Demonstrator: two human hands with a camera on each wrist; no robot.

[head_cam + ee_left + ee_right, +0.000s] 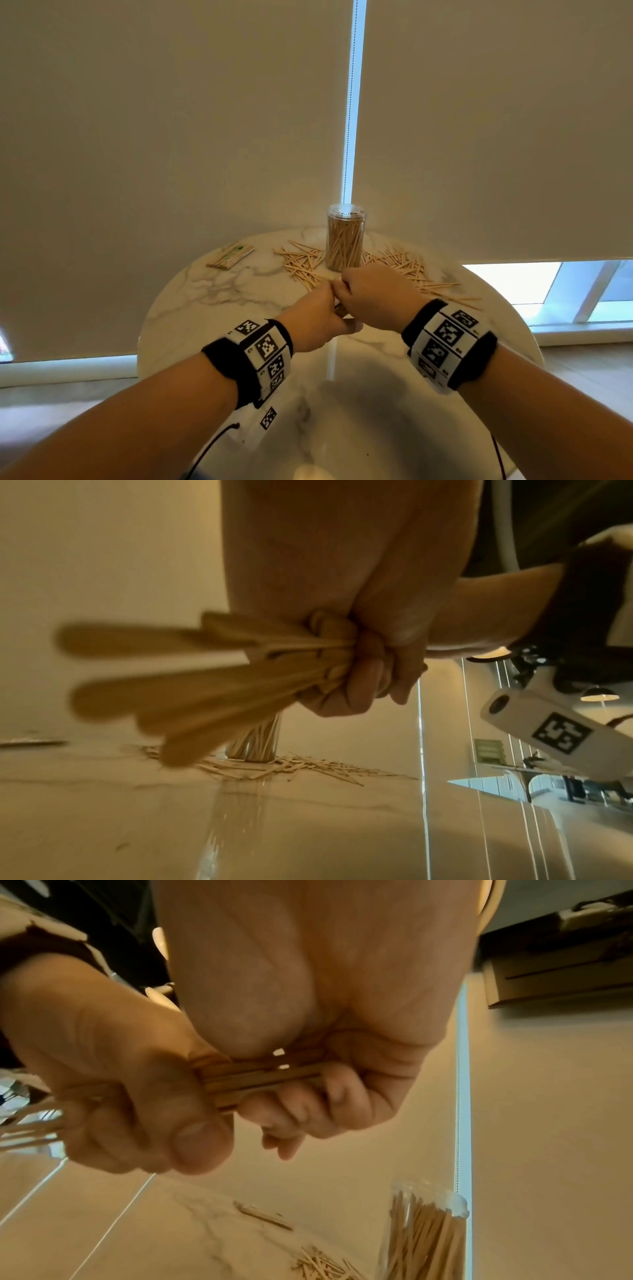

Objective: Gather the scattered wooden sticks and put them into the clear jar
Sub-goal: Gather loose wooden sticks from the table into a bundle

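Above the middle of the marble table my two hands meet over one bundle of wooden sticks. My left hand grips one end, and the stick ends fan out past it. My right hand curls its fingers round the other end. Just beyond the hands stands the clear jar, upright, lidless and largely full of sticks. Loose sticks lie scattered on the table left of the jar and right of it.
A flat packet of sticks lies at the table's far left. Roller blinds hang close behind the table's far edge. The near part of the round table shows bare marble. A white camera unit hangs under my right wrist.
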